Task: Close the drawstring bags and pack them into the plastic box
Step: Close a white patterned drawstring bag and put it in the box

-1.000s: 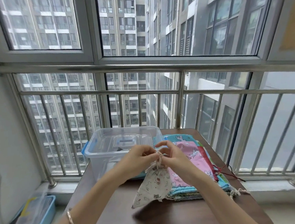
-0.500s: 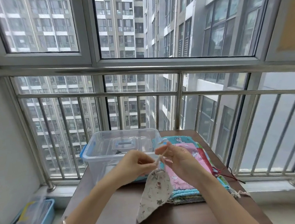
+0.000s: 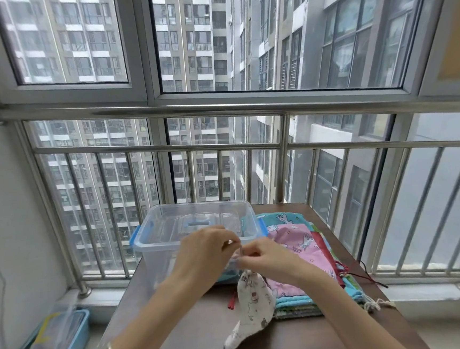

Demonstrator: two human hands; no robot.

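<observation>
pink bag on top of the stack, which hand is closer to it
Right. The right hand overlaps the pink bag at its near-left edge; the left hand is further left, in front of the plastic box.

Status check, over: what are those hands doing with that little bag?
Left hand and right hand pinching the drawstring atop the white bag. Bag hanging, not packed. Plastic box open behind; nothing in the way.

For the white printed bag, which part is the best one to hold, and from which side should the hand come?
Grip the white printed bag at its gathered neck, coming from above. The neck is bunched narrow under the right hand and left hand, while the loose body hangs down to the table, so the neck probably gives the firmest pinch.
</observation>
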